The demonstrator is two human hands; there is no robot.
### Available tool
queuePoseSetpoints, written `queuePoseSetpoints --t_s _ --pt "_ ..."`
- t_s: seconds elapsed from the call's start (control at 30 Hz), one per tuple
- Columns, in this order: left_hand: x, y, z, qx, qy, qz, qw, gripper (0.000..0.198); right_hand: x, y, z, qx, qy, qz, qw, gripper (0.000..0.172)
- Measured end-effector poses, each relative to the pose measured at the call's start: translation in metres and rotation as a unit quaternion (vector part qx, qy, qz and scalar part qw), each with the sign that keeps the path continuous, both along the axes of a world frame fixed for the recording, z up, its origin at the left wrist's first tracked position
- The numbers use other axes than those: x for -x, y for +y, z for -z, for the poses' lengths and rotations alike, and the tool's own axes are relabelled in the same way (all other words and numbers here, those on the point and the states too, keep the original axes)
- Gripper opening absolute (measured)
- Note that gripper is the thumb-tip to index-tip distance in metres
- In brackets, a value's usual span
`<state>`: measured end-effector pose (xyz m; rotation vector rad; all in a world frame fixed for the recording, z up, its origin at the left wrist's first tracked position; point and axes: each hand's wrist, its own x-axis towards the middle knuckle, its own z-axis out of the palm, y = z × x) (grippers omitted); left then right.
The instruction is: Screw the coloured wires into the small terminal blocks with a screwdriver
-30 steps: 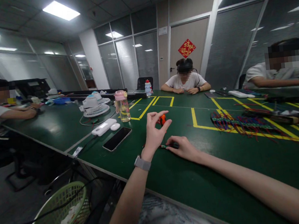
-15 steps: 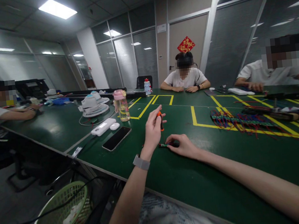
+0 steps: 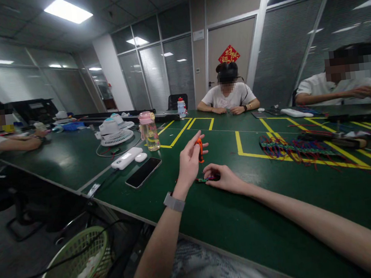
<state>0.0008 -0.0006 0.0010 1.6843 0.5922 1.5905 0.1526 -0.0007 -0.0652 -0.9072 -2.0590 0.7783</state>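
Note:
My left hand [image 3: 190, 159], with a grey watch band [image 3: 174, 201] at its wrist, is closed on the orange and black handle of a screwdriver [image 3: 201, 149]. The tool stands nearly upright, its thin shaft pointing down at a small green circuit board [image 3: 203, 180] on the table. From the right, my right hand [image 3: 224, 178] curls its fingers and thumb around the board's right end. Part of the board is hidden by those fingers, and I cannot make out exactly where the screwdriver tip touches.
The green table [image 3: 180, 219] carries a phone [image 3: 143, 172], a white power bank [image 3: 127, 158], a pink-lidded bottle [image 3: 150, 131] and small fans [image 3: 115, 131]. A bundle of wired boards [image 3: 292, 147] lies right. Several people sit around. A green basket [image 3: 74, 265] stands below left.
My right fingers have risen and rounded over the board, while the left hand keeps the screwdriver upright. The person at the right has lifted a hand from the table.

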Motion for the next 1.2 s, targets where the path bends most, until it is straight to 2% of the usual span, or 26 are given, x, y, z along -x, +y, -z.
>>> queuePoseSetpoints --t_s 0.03,0.17,0.2,0.27,0.4,0.47,0.57,0.6,0.63,0.77,0.8,0.97,1.2 --pt "0.0 0.001 0.0 0.0 0.001 -0.02 1.0 0.037 0.0 0.001 0.001 0.01 0.007 -0.005 1.0 0.029" --pt "0.006 0.003 -0.001 -0.034 0.029 -0.182 0.982 0.028 -0.001 0.003 0.004 0.028 0.023 -0.012 0.999 0.028" --pt "0.007 0.004 -0.002 -0.033 0.031 -0.204 0.978 0.027 -0.001 0.003 0.004 0.027 0.023 -0.011 0.999 0.028" --pt "0.008 0.005 -0.002 -0.015 0.009 -0.183 0.983 0.027 -0.001 0.003 0.005 0.025 0.023 -0.009 0.999 0.026" --pt "0.004 0.004 -0.001 0.023 -0.044 -0.04 0.998 0.035 -0.001 0.001 0.004 0.003 0.007 0.001 1.0 0.021" --pt "0.002 0.001 -0.001 0.004 -0.022 -0.059 0.998 0.037 -0.001 0.0 0.003 -0.02 -0.012 0.015 1.0 0.018" --pt "0.003 -0.004 -0.004 -0.057 0.039 -0.157 0.985 0.032 0.0 -0.003 0.001 -0.054 -0.048 0.042 0.997 0.016" --pt "0.003 -0.005 -0.004 -0.07 0.052 -0.173 0.981 0.03 0.0 -0.004 0.0 -0.063 -0.058 0.048 0.995 0.016" --pt "0.004 -0.005 -0.005 -0.073 0.056 -0.17 0.981 0.029 -0.001 -0.004 0.0 -0.071 -0.065 0.054 0.994 0.015" --pt "0.003 0.0 -0.001 -0.026 0.013 -0.079 0.996 0.035 -0.002 -0.006 0.0 -0.101 -0.074 0.062 0.99 0.012" --pt "0.003 0.002 0.001 -0.02 0.005 -0.077 0.997 0.035 -0.002 -0.006 0.001 -0.113 -0.078 0.06 0.989 0.011" --pt "0.002 0.005 0.004 -0.039 0.006 -0.151 0.988 0.03 -0.004 -0.006 0.002 -0.175 -0.082 0.022 0.981 0.012" --pt "0.004 0.002 0.0 -0.031 0.004 -0.149 0.988 0.029 -0.005 -0.004 0.005 -0.197 -0.066 0.001 0.978 0.013"
